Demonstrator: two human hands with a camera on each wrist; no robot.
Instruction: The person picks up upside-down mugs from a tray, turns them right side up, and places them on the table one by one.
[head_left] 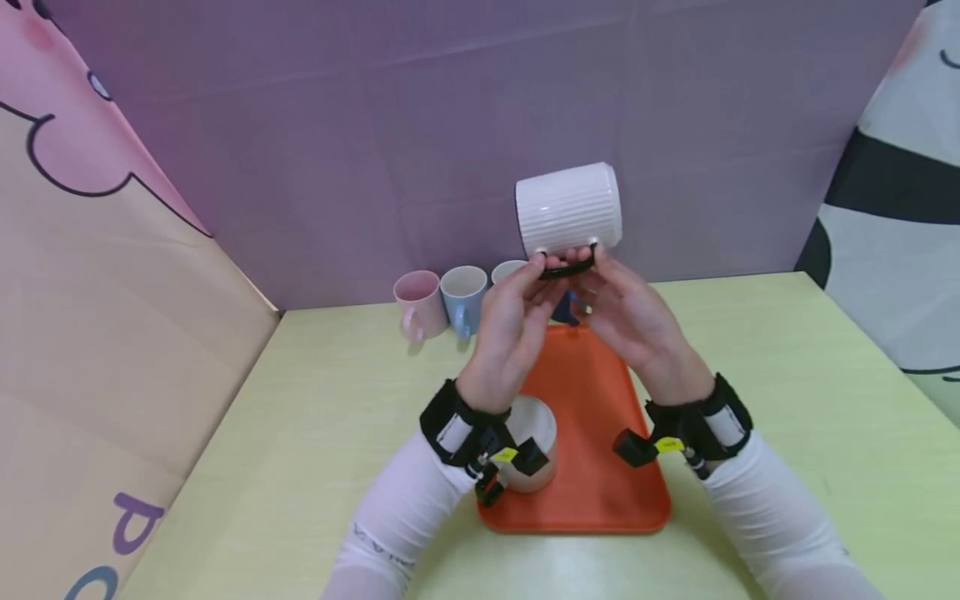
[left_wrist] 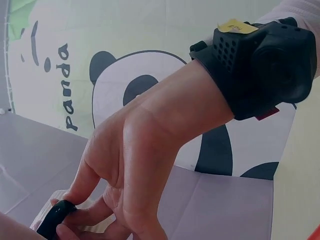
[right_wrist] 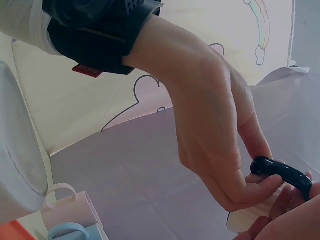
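We hold a white ribbed mug (head_left: 568, 207) up in the air, above the far end of the orange tray (head_left: 600, 467), tipped on its side with its black handle (head_left: 567, 269) pointing down. Both hands meet at that handle: the left hand (head_left: 512, 327) pinches its left end and the right hand (head_left: 628, 321) its right end, thumb and fingers (right_wrist: 260, 145) curled around the black loop. Held this way, the mug hangs from the handle alone, so the grip has to be shared by both hands to keep it steady.

On the tray at 7 o'clock from the raised mug stands a second white mug (head_left: 534, 442), upright, partly hidden by the left wrist. At 9 o'clock from our hands, along the back edge of the green surface (head_left: 810, 392), a pink mug (head_left: 418, 302), a blue mug (head_left: 463, 297) and a third, pale mug (head_left: 508, 270) stand in a row, close together, well clear of the tray.

As for writing, the left wrist view shows "panda" (left_wrist: 65, 87) in black letters on the backdrop beside a panda drawing. Small yellow tags on the wrist cameras carry marks too small to read.
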